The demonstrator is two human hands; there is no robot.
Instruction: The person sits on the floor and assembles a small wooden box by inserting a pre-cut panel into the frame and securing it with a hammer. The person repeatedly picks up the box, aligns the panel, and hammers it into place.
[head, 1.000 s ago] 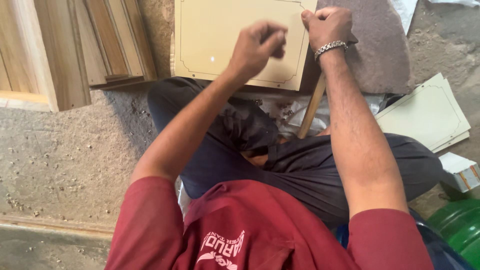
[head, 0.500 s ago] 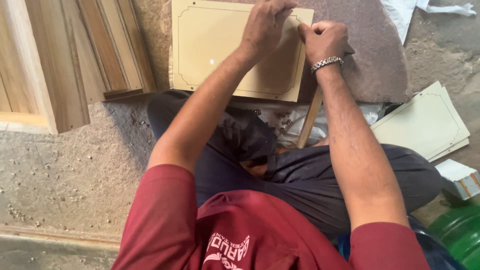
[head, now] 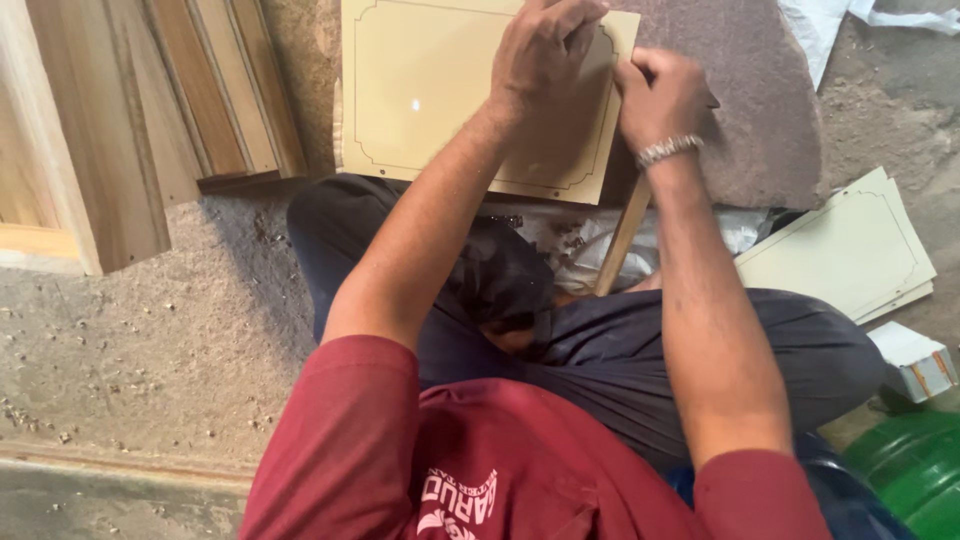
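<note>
Rough gritty concrete floor [head: 130, 350] strewn with wood chips, wooden frames [head: 120, 120] lying at left

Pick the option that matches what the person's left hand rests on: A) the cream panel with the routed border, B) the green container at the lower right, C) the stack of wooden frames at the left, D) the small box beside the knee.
A: the left hand lies flat on the cream panel near its upper right corner, close to the right hand.

Wood frames [head: 150, 120] crowd the left; sawdust floor [head: 150, 350] lies open.
</note>
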